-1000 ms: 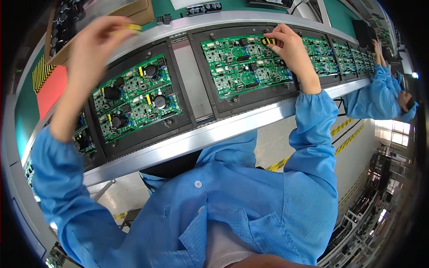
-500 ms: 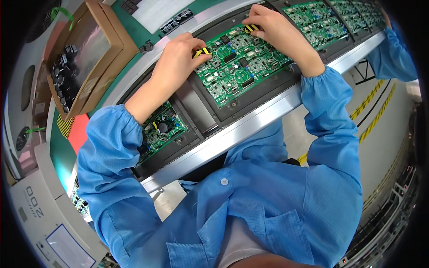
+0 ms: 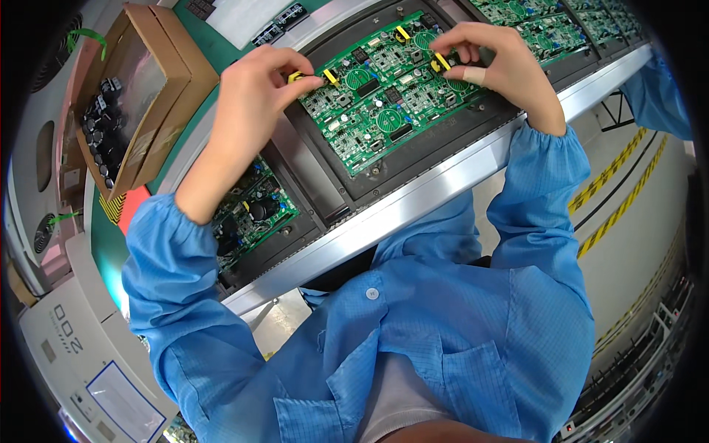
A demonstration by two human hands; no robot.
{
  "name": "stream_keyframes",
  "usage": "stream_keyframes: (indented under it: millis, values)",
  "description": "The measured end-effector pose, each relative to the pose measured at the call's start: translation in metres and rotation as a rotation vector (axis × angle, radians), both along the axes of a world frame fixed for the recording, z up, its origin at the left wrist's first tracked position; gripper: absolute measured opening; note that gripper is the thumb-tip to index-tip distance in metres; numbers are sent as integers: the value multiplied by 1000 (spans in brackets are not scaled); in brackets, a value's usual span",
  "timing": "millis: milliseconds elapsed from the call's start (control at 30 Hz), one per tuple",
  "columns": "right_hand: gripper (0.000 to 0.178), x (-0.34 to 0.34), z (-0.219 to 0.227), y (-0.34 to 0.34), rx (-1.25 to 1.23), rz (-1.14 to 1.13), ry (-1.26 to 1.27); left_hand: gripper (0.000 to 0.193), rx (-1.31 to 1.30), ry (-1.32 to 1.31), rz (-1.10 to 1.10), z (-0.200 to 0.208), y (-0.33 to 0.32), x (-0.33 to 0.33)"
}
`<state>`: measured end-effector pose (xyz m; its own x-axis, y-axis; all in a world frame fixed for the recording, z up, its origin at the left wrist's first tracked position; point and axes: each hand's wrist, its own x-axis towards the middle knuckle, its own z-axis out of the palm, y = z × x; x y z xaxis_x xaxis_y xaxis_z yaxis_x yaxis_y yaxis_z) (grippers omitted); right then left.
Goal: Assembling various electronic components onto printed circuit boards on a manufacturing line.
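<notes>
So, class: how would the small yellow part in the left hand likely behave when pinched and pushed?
The yellow part looks tiny between the left hand's fingers, so probably light. Being blocky, it should hardly roll, but could slip or tip easily.

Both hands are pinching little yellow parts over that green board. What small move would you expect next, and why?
Probably pressing each down into the green circuit board: the left hand and right hand each pinch a small yellow part at its surface, and similar yellow ones already sit mounted there.

A circuit board (image 3: pixel 384 96) lies in a tray (image 3: pixel 436 151) on the conveyor rail (image 3: pixel 443 192), with a cardboard box (image 3: pixel 159 81) to its left.
</notes>
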<state>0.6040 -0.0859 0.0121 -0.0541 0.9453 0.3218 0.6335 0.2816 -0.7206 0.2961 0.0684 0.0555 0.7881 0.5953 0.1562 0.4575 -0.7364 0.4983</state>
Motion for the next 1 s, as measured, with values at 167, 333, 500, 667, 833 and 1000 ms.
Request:
stream_keyframes:
  millis: [167, 333, 500, 667, 833, 1000]
  values:
    - [35, -7, -18, 2, 73, 95, -175, 28, -522, -78, 9, 5, -14, -25]
    - [34, -8, -23, 2, 125, 96, -245, 30, -495, 13, -21, 10, -37, -19]
    - [34, -9, -7, -3, 130, 116, -274, 29, -17, 42, -306, -7, -45, -6]
    - [26, -19, -3, 4, 225, 102, -236, 26, 64, 103, -339, -13, -43, -2]
    - [15, -18, 31, -12, 105, 43, -70, 24, 143, 68, -409, -26, -41, 9]
    - [14, -12, -22, 29, 874, 400, 289, 23, 170, 95, -415, -26, -40, 6]
